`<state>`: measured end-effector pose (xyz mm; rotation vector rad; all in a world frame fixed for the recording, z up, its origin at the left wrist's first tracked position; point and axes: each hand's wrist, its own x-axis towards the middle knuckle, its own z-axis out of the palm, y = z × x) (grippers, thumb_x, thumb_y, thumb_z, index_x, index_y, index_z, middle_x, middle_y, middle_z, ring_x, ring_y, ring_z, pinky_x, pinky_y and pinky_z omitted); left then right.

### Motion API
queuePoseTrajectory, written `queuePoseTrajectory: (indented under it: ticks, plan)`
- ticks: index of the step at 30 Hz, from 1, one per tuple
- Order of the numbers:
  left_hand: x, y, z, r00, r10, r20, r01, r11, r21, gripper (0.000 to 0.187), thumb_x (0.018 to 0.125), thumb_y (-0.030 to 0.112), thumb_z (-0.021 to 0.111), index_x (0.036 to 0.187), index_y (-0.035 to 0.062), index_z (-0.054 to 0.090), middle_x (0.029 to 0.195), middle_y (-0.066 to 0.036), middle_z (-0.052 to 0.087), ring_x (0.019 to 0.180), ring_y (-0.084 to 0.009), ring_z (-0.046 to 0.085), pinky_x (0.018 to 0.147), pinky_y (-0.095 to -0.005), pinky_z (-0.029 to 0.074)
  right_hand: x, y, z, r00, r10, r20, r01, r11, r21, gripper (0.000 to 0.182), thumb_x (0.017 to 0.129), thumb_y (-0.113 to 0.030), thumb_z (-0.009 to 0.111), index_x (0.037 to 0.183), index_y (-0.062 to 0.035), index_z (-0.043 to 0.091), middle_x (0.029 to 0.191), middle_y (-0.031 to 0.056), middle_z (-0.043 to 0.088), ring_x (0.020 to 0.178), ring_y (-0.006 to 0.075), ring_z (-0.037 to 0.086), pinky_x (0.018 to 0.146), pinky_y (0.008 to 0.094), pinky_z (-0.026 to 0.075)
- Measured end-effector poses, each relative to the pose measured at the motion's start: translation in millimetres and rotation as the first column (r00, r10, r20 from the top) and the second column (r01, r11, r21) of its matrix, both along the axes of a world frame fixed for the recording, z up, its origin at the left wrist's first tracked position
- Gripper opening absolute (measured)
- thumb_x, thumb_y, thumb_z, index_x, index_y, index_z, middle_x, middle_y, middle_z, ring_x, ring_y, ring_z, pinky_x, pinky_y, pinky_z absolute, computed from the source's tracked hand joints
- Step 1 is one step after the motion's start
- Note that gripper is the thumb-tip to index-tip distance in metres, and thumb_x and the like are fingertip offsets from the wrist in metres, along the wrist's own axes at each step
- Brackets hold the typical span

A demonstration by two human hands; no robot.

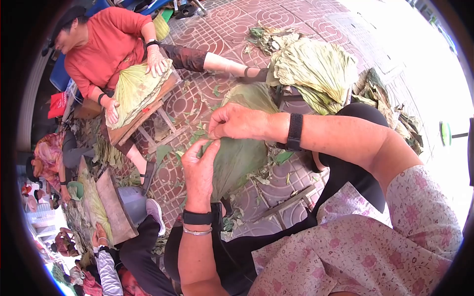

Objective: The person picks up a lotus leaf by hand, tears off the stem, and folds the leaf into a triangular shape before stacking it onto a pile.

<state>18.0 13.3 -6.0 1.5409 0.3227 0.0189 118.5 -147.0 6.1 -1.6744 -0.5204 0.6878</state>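
Note:
My left hand (199, 170) and my right hand (238, 121) both grip the edge of a large green lotus leaf (242, 153) held folded in front of me. The left hand holds the leaf's near-left edge, with black and silver bands on its wrist. Just above it, the right hand pinches the top edge, with a black band on that wrist. The leaf hangs down over the patterned paving.
A stack of folded leaves (316, 66) lies ahead on the right. A person in a red top (106, 47) presses leaves (136, 89) on a wooden stool (148, 113). Another person (126, 256) sits at lower left by a board with leaves (106, 207). Leaf scraps litter the tiles.

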Motion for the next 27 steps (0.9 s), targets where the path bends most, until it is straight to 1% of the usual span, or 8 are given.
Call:
queuePoseTrajectory:
  ticks: [6,9,12,15,18,21,24,27]
  plan:
    - [2,-1,0,1.000,0.005,-0.001,-0.005,1.000,0.000,0.013,0.087,0.007,0.073,0.099,0.0015,0.071,0.090,-0.001,0.069,0.080,-0.0076,0.061,0.073,-0.0234,0.049,0,2,-4,0.992,-0.068,-0.110,0.068,0.998,-0.005,0.012,0.086,-0.014,0.071,0.091,-0.0034,0.072,0.082,0.0016,0.069,0.078,0.0091,0.059,0.070,0.0268,0.048]
    - [1,-3,-1,1.000,0.011,0.007,-0.011,1.000,-0.010,0.014,0.088,0.008,0.073,0.100,0.0010,0.071,0.092,-0.002,0.068,0.083,-0.0076,0.061,0.075,-0.0230,0.049,3,3,-8,0.978,-0.089,-0.191,0.097,0.995,0.032,0.011,0.087,-0.014,0.071,0.090,-0.0037,0.072,0.082,0.0015,0.069,0.076,0.0094,0.059,0.069,0.0271,0.048]
    - [1,-3,-2,0.999,0.034,0.028,-0.034,0.999,-0.001,0.016,0.088,0.009,0.073,0.101,-0.0001,0.071,0.090,-0.001,0.068,0.078,-0.0067,0.058,0.071,-0.0240,0.049,5,4,-7,0.979,-0.119,-0.166,0.123,0.992,0.020,0.011,0.088,-0.014,0.070,0.091,-0.0034,0.071,0.082,0.0017,0.068,0.075,0.0092,0.059,0.068,0.0264,0.048]
    - [1,-3,0,0.999,0.036,0.036,-0.036,0.999,-0.006,0.017,0.088,0.009,0.073,0.102,-0.0001,0.070,0.089,-0.002,0.067,0.079,-0.0072,0.059,0.072,-0.0242,0.050,16,3,-15,0.952,-0.096,-0.290,0.147,0.976,0.160,0.012,0.089,-0.014,0.069,0.093,-0.0028,0.069,0.083,0.0020,0.067,0.075,0.0090,0.060,0.069,0.0256,0.049]
    - [1,0,-1,1.000,0.018,0.007,-0.018,0.999,0.036,0.020,0.087,0.007,0.074,0.105,-0.0003,0.068,0.090,-0.003,0.067,0.079,-0.0081,0.060,0.071,-0.0241,0.050,21,-1,-14,0.957,-0.093,-0.275,0.131,0.984,0.123,0.013,0.091,-0.014,0.068,0.094,-0.0024,0.068,0.083,0.0024,0.067,0.076,0.0084,0.060,0.070,0.0245,0.049]
    - [2,2,-2,0.999,0.035,-0.003,-0.035,0.995,-0.090,0.021,0.087,0.006,0.074,0.106,-0.0007,0.067,0.091,-0.004,0.068,0.079,-0.0087,0.062,0.071,-0.0239,0.051,20,-5,-7,0.996,-0.003,-0.086,0.005,1.000,0.022,0.014,0.091,-0.015,0.068,0.095,-0.0027,0.070,0.085,0.0022,0.068,0.078,0.0090,0.061,0.072,0.0252,0.050]
    - [2,2,1,0.999,0.042,-0.013,-0.043,0.991,-0.123,0.023,0.086,0.006,0.074,0.107,-0.0014,0.067,0.093,-0.004,0.068,0.079,-0.0090,0.063,0.070,-0.0238,0.051,16,-5,-2,0.997,0.059,0.054,-0.056,0.997,-0.048,0.015,0.091,-0.016,0.068,0.097,-0.0033,0.071,0.086,0.0018,0.069,0.080,0.0089,0.061,0.073,0.0264,0.050]
    - [1,1,6,0.998,0.026,-0.063,-0.034,0.990,-0.136,0.023,0.085,0.006,0.074,0.106,-0.0022,0.067,0.093,-0.005,0.069,0.079,-0.0091,0.063,0.071,-0.0240,0.052,12,-4,0,0.978,0.134,0.159,-0.135,0.991,-0.008,0.015,0.089,-0.015,0.069,0.099,-0.0042,0.072,0.086,0.0016,0.070,0.080,0.0086,0.062,0.073,0.0277,0.050]
